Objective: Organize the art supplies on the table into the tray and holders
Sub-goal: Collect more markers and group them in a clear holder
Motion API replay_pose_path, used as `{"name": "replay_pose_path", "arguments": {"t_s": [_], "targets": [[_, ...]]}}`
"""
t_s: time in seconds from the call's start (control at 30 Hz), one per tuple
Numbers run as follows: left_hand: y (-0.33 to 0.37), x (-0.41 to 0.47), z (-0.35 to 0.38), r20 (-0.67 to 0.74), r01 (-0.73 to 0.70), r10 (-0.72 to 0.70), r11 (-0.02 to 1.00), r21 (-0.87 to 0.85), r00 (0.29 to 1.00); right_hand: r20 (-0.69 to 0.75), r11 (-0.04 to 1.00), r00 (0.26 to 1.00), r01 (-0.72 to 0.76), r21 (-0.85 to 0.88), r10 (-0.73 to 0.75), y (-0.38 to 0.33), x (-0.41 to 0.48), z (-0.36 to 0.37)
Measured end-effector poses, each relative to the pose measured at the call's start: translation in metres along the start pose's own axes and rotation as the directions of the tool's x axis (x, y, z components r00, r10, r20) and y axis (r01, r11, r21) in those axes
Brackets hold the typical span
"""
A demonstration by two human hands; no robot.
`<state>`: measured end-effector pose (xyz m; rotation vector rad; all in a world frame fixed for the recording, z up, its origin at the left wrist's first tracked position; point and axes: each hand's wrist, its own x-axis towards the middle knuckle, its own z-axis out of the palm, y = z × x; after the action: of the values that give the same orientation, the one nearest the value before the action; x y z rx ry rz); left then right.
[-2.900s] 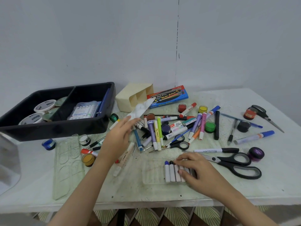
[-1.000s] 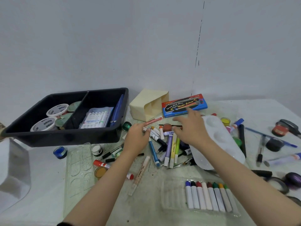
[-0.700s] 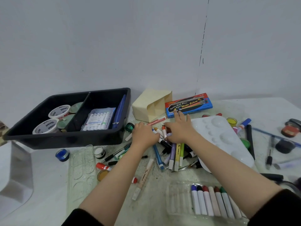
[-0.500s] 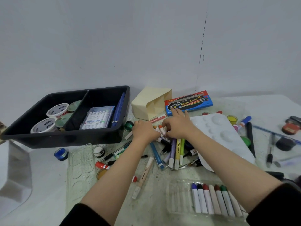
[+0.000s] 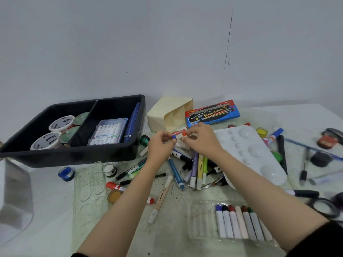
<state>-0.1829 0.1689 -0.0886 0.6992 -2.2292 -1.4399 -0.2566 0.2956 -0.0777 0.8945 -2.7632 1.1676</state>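
Two small capped tubes are held over the pile in the head view. A blue-capped tube (image 5: pixel 173 136) is pinched between the thumb and fingertips of the left hand (image 5: pixel 161 146). An orange-capped tube (image 5: pixel 184 133) appears to be pinched by the curled fingers of the right hand (image 5: pixel 201 140). Both are held just above the tabletop (image 5: pixel 55 210), in front of the cream holder (image 5: pixel 168 115) and between the black tray (image 5: pixel 74 155) and the white palette (image 5: pixel 250 154).

The step is judged to be the gathering of loose tubes for the clear insert (image 5: pixel 200 217) at the near edge. There a row of paint tubes (image 5: pixel 239 222) is already seated, and the slots to their left are bare. The step would be done best if each tube were pinched near its cap and carried clear of the heaped markers (image 5: pixel 198 164). It could then be laid cap-away into a bare slot beside the blue one, so that the thin insert is not pushed about.

The tray is split in two. In its left compartment white tubs (image 5: pixel 60 123) and green lids (image 5: pixel 81 117) are stored. In the right compartment a clear packet (image 5: pixel 109 131) of pens is laid flat, and a blue pouch (image 5: pixel 132 121) is stood on edge against the wall. The cream holder is lying on its side, and nothing can be seen in its cells.
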Motion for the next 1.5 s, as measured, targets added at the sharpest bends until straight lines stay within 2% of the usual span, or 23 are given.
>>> {"name": "replay_pose_path", "arguments": {"t_s": [0.1,0.27,0.5,0.6,0.77,1.03,1.13,1.27,1.5], "targets": [[0.007,-0.014,-0.006,-0.013,-0.017,0.015,0.994,-0.108,1.0,0.021,0.968,0.999,-0.042,0.248,0.038,-0.008,-0.018,-0.014],[0.018,-0.043,-0.016,0.061,0.056,-0.041,0.96,-0.273,0.997,0.11,0.924,0.994,-0.062,0.377,0.022,-0.006,-0.064,-0.035],[0.013,-0.097,-0.02,0.27,0.144,-0.068,0.951,-0.275,0.96,0.404,0.935,0.915,-0.148,0.323,0.005,0.014,-0.137,-0.05],[0.009,-0.117,-0.017,0.361,0.168,-0.081,0.961,-0.218,0.929,0.452,0.938,0.892,-0.166,0.306,0.01,0.021,-0.152,-0.052],[0.002,-0.138,-0.007,0.417,0.115,-0.083,0.992,-0.054,0.905,0.402,0.95,0.916,-0.126,0.286,0.0,0.021,-0.159,-0.052],[0.0,-0.146,-0.001,0.365,0.011,-0.044,0.996,0.093,0.93,0.321,0.997,0.945,0.048,0.068,-0.067,0.024,-0.169,-0.044],[0.001,-0.149,-0.001,0.356,-0.007,-0.035,0.993,0.117,0.934,0.31,0.994,0.947,0.101,-0.031,-0.086,0.027,-0.172,-0.041],[0.001,-0.15,-0.001,0.361,-0.021,-0.025,0.992,0.123,0.932,0.278,0.986,0.951,0.155,-0.06,-0.133,0.029,-0.18,-0.038],[0.0,-0.151,0.001,0.36,-0.046,-0.011,0.988,0.15,0.933,0.357,0.966,0.924,0.205,-0.16,-0.137,0.03,-0.191,-0.043]]}}
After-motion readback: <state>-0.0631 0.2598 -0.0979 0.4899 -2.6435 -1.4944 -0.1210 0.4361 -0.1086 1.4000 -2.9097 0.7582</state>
